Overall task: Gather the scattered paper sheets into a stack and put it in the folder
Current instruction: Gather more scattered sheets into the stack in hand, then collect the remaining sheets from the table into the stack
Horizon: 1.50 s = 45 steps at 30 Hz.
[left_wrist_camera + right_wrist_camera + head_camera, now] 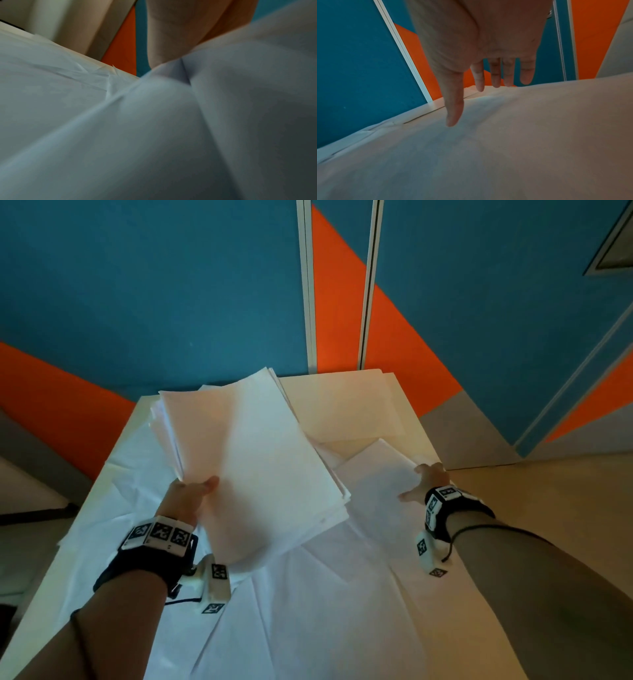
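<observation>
Left hand grips a stack of paper sheets at its near-left edge, thumb on top, remaining fingers hidden under the pile. Stack held off the counter, tilted, far end higher, edges ragged and fanned at the far-left and near-right corners. Left wrist view: only blurred underside of sheets filling the frame, palm above them; finger detail not readable there.

Right hand stretched out flat, fingers straight and slightly spread, thumb apart from the rest. Holds nothing. Fingertips at or just over a loose sheet lying flat on the counter to the right of the held stack; contact vs hovering can't be told. Right wrist view: same sheet under the palm, fingertips at its far edge.

Folder lies on the far end of the counter, cream-coloured, behind and right of the held stack, partly covered by it. Open or closed not clear. No sheets visibly inside it; a few loose white sheet corners overlap its near edge.

Counter covered with a creased white cover sheet under everything. Loose sheet well apart from the left hand, just beside the stack's right edge. Black wrist straps with marker tags on both wrists.
</observation>
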Each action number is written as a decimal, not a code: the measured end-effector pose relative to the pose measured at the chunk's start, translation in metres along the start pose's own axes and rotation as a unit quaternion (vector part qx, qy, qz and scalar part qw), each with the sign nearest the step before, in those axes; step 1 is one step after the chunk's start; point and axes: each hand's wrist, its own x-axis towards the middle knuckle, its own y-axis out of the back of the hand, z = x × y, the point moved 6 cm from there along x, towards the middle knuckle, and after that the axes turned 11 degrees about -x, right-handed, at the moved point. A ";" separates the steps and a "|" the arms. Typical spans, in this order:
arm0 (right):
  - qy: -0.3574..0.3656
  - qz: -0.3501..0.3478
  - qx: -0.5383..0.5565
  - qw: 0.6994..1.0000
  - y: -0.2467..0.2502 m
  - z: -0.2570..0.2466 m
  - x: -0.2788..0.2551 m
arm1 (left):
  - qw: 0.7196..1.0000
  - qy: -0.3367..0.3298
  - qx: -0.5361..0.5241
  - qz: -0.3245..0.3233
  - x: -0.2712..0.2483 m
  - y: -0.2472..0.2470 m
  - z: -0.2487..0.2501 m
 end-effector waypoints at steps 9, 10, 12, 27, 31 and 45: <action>0.011 -0.048 -0.089 0.995 -0.017 0.000 0.022 | 1.000 0.001 0.007 0.029 -0.014 -0.008 -0.002; 0.010 -0.052 -0.097 0.994 -0.017 0.000 0.022 | 1.000 -0.002 0.002 0.026 -0.017 -0.008 -0.002; 0.003 -0.051 -0.103 0.993 -0.018 0.002 0.023 | 1.000 -0.006 0.012 0.028 -0.020 -0.007 -0.003; 0.055 -0.008 0.062 0.996 -0.016 -0.007 0.009 | 1.000 -0.011 -0.012 0.027 -0.025 0.003 -0.007; 0.074 0.014 0.136 0.988 0.025 0.002 -0.002 | 1.000 -0.007 -0.009 0.017 -0.027 0.003 -0.008; -0.074 -0.047 -0.009 0.996 -0.049 0.062 -0.042 | 0.999 -0.021 -0.008 -0.033 -0.003 -0.006 -0.017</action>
